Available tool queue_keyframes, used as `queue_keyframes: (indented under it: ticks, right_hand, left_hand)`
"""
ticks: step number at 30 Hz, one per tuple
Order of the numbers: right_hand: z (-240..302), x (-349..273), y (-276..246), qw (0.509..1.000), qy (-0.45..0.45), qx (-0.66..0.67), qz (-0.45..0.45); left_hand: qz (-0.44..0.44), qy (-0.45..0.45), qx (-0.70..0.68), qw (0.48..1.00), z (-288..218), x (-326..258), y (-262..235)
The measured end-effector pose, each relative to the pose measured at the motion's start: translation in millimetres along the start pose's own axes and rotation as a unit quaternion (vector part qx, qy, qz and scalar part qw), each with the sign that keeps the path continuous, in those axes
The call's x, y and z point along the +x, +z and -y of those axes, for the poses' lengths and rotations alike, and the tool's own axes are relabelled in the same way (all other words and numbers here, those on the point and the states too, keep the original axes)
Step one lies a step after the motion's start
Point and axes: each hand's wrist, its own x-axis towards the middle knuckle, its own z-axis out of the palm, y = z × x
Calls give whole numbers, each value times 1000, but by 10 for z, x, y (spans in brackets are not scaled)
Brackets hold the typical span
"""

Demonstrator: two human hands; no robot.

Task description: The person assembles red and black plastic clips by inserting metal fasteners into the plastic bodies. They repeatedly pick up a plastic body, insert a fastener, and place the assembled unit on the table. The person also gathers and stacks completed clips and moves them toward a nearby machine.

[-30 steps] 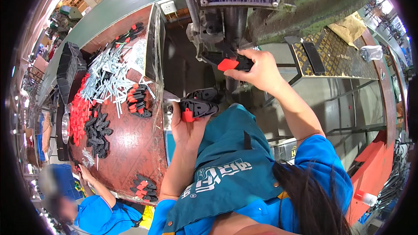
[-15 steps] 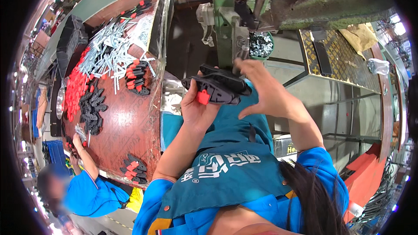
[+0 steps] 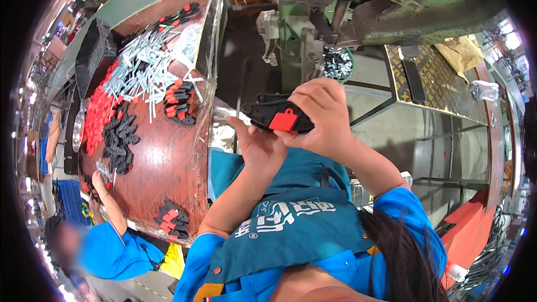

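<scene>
Black plastic parts (image 3: 263,113), stacked together, are held in front of my apron. A red plastic piece (image 3: 283,121) sits on the side facing me. My right hand (image 3: 325,113) is closed around their right end, fingers over the top and thumb below the red piece. Under the left end lies my left hand (image 3: 260,148), its thumb stretched away from the parts. Its other fingers are partly hidden, and whether they bear any weight is unclear.
Left, a reddish-brown table (image 3: 162,162) carries metal strips (image 3: 142,67), red pieces (image 3: 99,117) and black parts (image 3: 118,140). A co-worker's hand (image 3: 99,183) works at its edge. Ahead stands a green machine (image 3: 293,50), with a bin of metal pieces (image 3: 338,62) beside it.
My right hand has come in from the right and taken hold of the black parts. They have turned, bringing the red piece rightward. My left thumb has lifted off them.
</scene>
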Motion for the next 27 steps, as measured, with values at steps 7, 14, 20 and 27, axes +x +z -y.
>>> queue_keyframes:
  ticks: [7,14,20,27]
  right_hand:
    - [-402,96,-318,994,31,-72,-80]
    - [-699,326,-261,988,125,-87,-4]
    - [-685,263,-216,991,95,-90,25]
    - [-675,245,-239,992,93,-78,12]
  left_hand:
    - [-19,-83,-156,984,-19,126,-231]
    - [4,-68,-156,985,-93,119,-150]
    - [-19,-51,-121,991,-121,91,-138]
    - [18,-47,-100,994,-182,72,-101]
